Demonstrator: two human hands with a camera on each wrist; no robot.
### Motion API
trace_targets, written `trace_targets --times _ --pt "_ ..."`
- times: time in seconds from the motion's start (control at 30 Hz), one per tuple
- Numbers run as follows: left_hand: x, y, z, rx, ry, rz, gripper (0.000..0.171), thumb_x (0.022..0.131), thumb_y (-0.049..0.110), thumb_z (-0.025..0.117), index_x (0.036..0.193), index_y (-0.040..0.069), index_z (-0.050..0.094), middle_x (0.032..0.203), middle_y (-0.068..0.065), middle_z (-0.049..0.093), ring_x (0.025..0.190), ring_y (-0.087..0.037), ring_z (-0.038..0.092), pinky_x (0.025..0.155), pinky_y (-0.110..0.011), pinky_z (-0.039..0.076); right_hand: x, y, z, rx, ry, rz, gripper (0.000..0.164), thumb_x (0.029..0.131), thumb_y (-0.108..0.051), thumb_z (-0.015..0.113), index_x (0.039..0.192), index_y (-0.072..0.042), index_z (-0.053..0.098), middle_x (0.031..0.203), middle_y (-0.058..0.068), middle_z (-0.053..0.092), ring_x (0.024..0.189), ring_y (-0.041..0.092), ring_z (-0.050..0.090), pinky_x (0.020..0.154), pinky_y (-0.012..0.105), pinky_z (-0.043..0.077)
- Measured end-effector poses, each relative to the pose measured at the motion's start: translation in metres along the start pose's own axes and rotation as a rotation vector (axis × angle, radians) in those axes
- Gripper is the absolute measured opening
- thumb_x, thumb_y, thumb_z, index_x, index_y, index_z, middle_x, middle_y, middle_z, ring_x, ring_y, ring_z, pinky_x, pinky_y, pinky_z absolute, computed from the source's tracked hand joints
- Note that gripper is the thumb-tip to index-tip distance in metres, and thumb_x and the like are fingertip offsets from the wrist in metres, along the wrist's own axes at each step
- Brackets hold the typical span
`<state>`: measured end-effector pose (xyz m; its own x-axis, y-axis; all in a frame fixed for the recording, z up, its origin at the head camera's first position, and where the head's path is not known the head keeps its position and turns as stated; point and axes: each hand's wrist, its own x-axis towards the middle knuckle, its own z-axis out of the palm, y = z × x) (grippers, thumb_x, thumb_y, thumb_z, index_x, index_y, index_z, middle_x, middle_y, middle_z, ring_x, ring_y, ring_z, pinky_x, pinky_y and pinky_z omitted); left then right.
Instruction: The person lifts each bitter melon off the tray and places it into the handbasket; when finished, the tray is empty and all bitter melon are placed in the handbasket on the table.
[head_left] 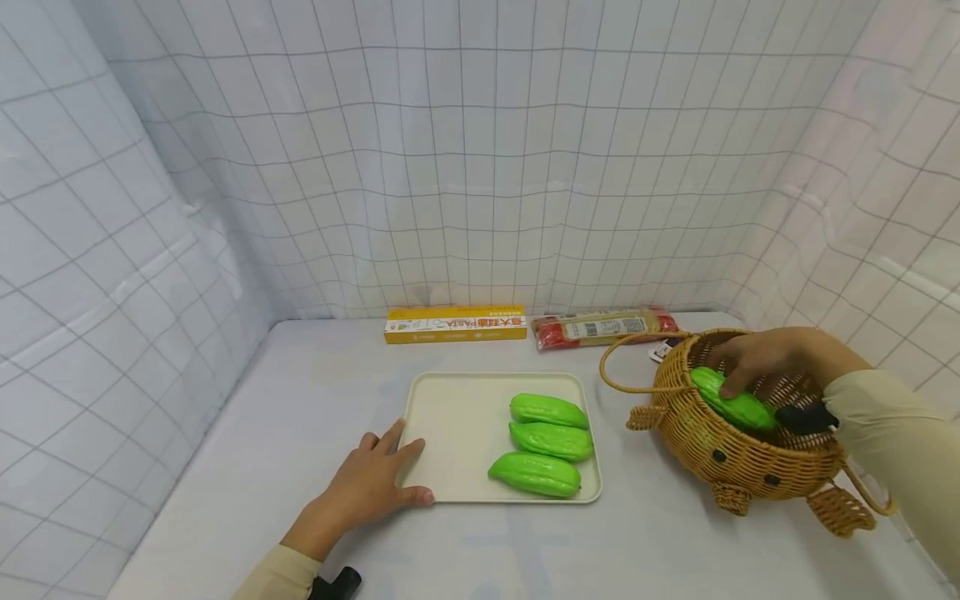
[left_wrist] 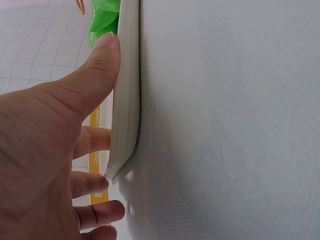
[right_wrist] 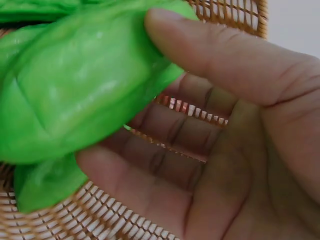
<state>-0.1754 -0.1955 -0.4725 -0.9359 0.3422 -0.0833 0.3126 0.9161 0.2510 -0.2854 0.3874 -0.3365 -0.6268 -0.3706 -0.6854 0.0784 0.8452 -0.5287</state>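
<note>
My left hand (head_left: 375, 483) rests at the left front corner of a cream tray (head_left: 450, 433), fingers spread. In the left wrist view its thumb (left_wrist: 102, 65) lies along the tray's rim (left_wrist: 126, 95). Three green bitter melons (head_left: 536, 475) lie side by side on the tray's right half. Inside a wicker basket (head_left: 686, 433) at the right, my right hand (head_left: 780, 354) holds another bitter melon (right_wrist: 80, 90) between thumb and fingers. More green pieces show beneath and behind it in the right wrist view; their number is hidden.
A yellow pasta box (head_left: 456, 325) and a red-ended noodle packet (head_left: 600, 327) lie along the back of the white table. The basket's looped handle (head_left: 611, 375) sticks out toward the tray. Gridded white cloth (head_left: 495, 167) hangs behind and at both sides.
</note>
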Motion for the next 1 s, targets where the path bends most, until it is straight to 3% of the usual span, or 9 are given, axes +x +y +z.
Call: trace_targets --times 0.17,0.43,0.57,0.83,1.0 --pt "0.002 0.001 0.001 -0.012 -0.01 -0.002 0.091 0.075 0.072 0.072 0.146 0.018 0.058 0.161 -0.022 0.035 0.117 -0.036 0.05 0.091 -0.053 0.048 0.011 -0.001 0.007 0.076 -0.01 0.029 0.083 0.094 -0.023 0.076 0.152 0.012 0.028 0.141 0.035 0.041 0.11 0.029 0.063 0.088 0.048 0.057" --pt "0.001 0.002 -0.001 -0.014 -0.015 -0.011 0.091 0.075 0.071 0.073 0.146 0.018 0.058 0.161 -0.022 0.035 0.117 -0.035 0.049 0.091 -0.053 0.048 0.017 -0.008 0.011 0.05 -0.002 0.029 0.087 0.093 -0.028 0.076 0.153 0.01 0.026 0.149 0.036 0.037 0.106 0.028 0.065 0.079 0.047 0.059" --pt "-0.001 0.003 -0.003 -0.014 -0.014 -0.005 0.091 0.075 0.071 0.073 0.146 0.017 0.058 0.16 -0.023 0.036 0.115 -0.035 0.05 0.09 -0.053 0.048 0.017 -0.011 0.012 0.068 -0.007 0.019 0.09 0.093 -0.023 0.075 0.155 0.011 0.02 0.141 0.028 0.048 0.103 0.028 0.066 0.078 0.047 0.059" --pt "-0.002 0.003 -0.003 -0.002 -0.006 0.008 0.091 0.075 0.072 0.071 0.146 0.017 0.059 0.16 -0.024 0.037 0.112 -0.034 0.05 0.088 -0.051 0.049 0.018 -0.017 0.017 0.1 -0.018 0.027 0.089 0.091 -0.019 0.075 0.156 0.008 0.021 0.107 0.017 0.065 0.087 0.026 0.067 0.072 0.041 0.059" --pt "-0.001 0.002 -0.003 -0.004 -0.003 0.008 0.09 0.075 0.072 0.071 0.146 0.017 0.058 0.16 -0.023 0.037 0.11 -0.033 0.05 0.087 -0.05 0.048 0.017 -0.021 0.018 0.082 -0.005 0.029 0.089 0.089 -0.018 0.075 0.156 0.009 0.022 0.116 0.015 0.066 0.077 0.023 0.067 0.069 0.038 0.059"
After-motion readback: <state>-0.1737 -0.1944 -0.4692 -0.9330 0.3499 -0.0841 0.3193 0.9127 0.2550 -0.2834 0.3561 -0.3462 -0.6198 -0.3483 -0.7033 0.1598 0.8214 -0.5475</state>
